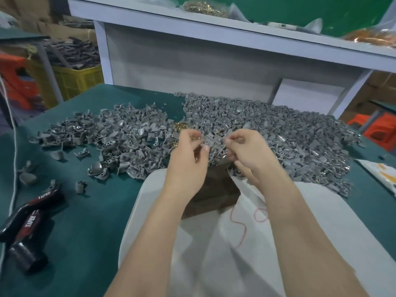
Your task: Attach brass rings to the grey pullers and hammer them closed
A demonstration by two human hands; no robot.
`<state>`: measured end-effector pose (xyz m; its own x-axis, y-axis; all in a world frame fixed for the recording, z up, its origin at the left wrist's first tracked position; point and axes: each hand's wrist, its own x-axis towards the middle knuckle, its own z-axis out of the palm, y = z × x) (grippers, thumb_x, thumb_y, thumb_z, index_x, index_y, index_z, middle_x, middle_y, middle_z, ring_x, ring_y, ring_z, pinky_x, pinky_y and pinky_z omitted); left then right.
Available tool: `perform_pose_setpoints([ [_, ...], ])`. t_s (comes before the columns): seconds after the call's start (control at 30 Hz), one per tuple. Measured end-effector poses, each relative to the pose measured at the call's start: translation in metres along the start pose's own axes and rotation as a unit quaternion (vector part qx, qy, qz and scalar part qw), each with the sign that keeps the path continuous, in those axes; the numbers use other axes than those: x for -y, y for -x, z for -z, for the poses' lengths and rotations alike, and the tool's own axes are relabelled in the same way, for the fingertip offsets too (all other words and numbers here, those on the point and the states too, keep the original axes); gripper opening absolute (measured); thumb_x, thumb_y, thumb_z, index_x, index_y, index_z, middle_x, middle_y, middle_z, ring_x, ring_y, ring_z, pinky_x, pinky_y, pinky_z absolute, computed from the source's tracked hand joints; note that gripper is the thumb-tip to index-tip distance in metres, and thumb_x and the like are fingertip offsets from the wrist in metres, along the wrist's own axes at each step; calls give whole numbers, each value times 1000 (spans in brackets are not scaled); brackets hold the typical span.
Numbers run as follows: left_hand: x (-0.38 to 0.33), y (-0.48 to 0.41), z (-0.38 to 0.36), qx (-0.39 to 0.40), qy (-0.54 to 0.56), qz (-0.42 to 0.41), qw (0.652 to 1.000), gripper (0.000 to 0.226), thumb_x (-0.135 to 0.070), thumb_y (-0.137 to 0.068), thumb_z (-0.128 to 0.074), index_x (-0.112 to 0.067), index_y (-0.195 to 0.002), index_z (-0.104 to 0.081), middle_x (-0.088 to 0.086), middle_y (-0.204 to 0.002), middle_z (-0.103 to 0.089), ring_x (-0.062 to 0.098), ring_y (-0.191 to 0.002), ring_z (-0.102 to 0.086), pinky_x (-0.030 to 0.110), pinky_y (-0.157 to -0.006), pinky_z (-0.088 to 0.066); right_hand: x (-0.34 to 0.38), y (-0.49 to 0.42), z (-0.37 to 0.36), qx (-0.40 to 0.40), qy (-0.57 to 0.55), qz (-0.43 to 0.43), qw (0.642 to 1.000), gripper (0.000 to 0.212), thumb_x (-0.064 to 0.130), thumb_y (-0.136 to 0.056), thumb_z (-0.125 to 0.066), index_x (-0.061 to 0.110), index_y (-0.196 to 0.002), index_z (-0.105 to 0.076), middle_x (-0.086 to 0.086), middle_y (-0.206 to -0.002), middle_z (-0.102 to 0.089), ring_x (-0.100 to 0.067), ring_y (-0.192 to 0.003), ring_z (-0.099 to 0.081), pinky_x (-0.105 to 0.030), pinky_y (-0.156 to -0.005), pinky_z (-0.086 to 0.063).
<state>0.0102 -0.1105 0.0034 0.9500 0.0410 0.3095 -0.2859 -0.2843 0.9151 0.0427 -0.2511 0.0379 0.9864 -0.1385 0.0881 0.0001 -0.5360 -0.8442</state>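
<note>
2 bare hands at table centre: left hand [188, 155] pinching 1 grey puller [209, 140], right hand [246, 151] curled narrow at its 3 o'clock, contents too small to tell. 2 heaps of pullers: left heap [120, 138] at 10 o'clock, right heap [278, 133] at 2. 1 small cluster of brass rings [180, 126] at 12. 1 hammer [30, 228] at 8 o'clock on green table [85, 211].

Green-topped table [90, 211] fills the lower frame; behind it a white shelf [214, 24] runs across the top against a green wall [278, 7]. Yellow crate [75, 80] upper left (orange stools [379, 129] at right edge).
</note>
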Motion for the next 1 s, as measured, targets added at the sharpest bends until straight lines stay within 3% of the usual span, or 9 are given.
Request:
perform_pose_setpoints([
  [0.07, 1, 2, -1, 57, -75, 3, 996, 13, -21, -95, -53, -29, -102, -47, -7, -107, -66, 8, -91, -56, 5, -68, -37, -11, 18, 14, -8, -37, -11, 999, 13, 11, -95, -52, 12, -86, -61, -3, -72, -61, -11, -60, -57, -17, -54, -48],
  [0.2, -2, 5, -2, 125, -214, -7, 969, 12, -23, -91, -59, -34, -88, -56, -11, -94, -64, 14, -101, -58, 33, -95, -41, -27, 39, 19, 15, -101, -5, 995, 14, 0, -94, -50, 7, -84, -58, -8, -75, -62, -8, -56, -56, -15, -50, -43],
  [0.27, -4, 6, -1, 134, -270, -14, 953, 11, -27, -90, -60, -37, -87, -58, -13, -97, -64, 15, -107, -55, 38, -99, -36, -29, 43, 16, 23, -106, 18, 994, 16, -6, -91, -52, 7, -83, -59, -7, -71, -62, -1, -51, -57, -11, -48, -44],
  [0.37, -5, 6, -2, 135, -295, -15, 946, 6, -31, -89, -61, -37, -90, -63, -13, -101, -59, 16, -109, -53, 40, -97, -34, -31, 45, 7, 29, -111, 40, 993, 21, -9, -88, -54, 9, -80, -60, -9, -72, -62, -1, -54, -59, -15, -58, -52],
  [0.47, -3, 6, -2, 125, -280, -13, 952, 6, -34, -86, -65, -36, -85, -60, -18, -87, -54, 13, -104, -55, 37, -92, -35, -33, 45, -3, 12, -10, 83, 996, 17, -1, -87, -60, 15, -81, -63, -8, -82, -67, -14, -73, -62, -25, -73, -52],
  [0.6, -2, 6, -2, 120, -283, -9, 952, 9, -33, -84, -65, -33, -79, -58, -16, -85, -54, 15, -100, -55, 36, -90, -35, -33, 46, -8, 15, 153, 137, 979, 12, 12, -87, -62, 23, -85, -65, 3, -91, -59, -8, -79, -52, -10, -69, -36],
  [0.73, -2, 5, -2, 125, -279, -2, 952, 9, -32, -85, -65, -32, -78, -60, -13, -90, -60, 16, -101, -57, 39, -96, -39, -26, 47, -8, 24, 240, 159, 957, 10, 14, -90, -57, 16, -94, -66, 0, -99, -51, -19, -92, -53, -31, -86, -42],
  [0.9, -4, 5, -2, 130, -268, 1, 955, 8, -33, -86, -66, -32, -79, -61, -10, -89, -64, 19, -98, -58, 42, -96, -41, -11, 48, -8, 38, 338, 165, 926, 12, 11, -90, -53, 15, -95, -63, -2, -98, -47, -23, -94, -53, -29, -76, -39],
  [1.0, -4, 6, -1, 133, -272, -3, 953, 10, -32, -86, -65, -30, -78, -61, -10, -85, -64, 21, -95, -59, 42, -94, -42, 0, 46, -10, 47, 421, 172, 889, 14, 10, -90, -53, 14, -100, -62, -5, -102, -52, -23, -91, -55, -26, -68, -34],
])
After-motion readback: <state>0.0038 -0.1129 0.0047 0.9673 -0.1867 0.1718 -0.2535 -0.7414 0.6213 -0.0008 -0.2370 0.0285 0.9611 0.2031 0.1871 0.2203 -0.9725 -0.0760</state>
